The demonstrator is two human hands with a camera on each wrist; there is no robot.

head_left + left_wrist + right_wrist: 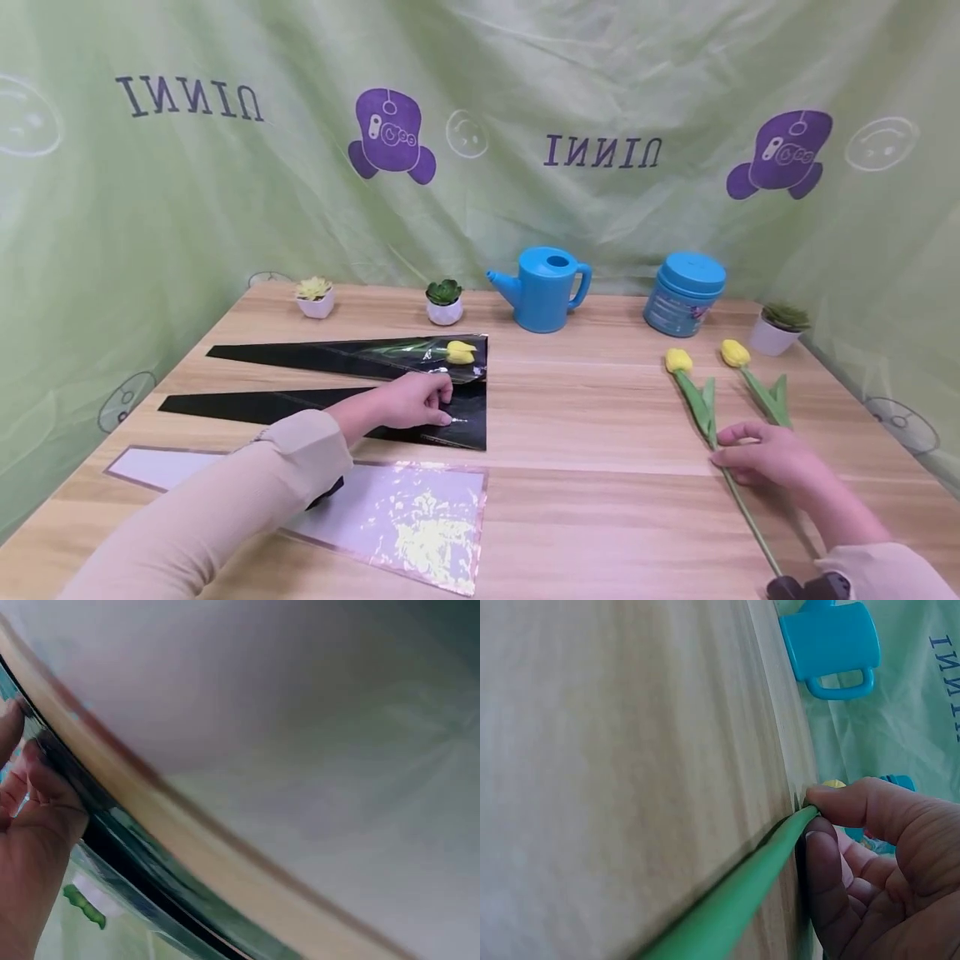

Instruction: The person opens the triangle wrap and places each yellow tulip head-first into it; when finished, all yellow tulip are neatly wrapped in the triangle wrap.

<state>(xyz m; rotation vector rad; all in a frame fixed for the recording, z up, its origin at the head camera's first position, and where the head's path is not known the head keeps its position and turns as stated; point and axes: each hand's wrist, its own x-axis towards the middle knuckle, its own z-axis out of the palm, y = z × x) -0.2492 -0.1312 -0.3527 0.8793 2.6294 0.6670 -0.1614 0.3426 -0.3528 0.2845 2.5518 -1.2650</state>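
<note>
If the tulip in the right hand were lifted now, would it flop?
The tulip is probably fairly stiff, since its stem lies nearly straight. Being so slender, it likely feels light. Held by the right hand well below its bloom, it may dip there.

From my head view I look forward and down across the table (585, 517); my wrist views (both tilted) sit close to the left hand (37, 817) and right hand (900, 870). Head and right wrist share the watering can (543, 293).
</note>
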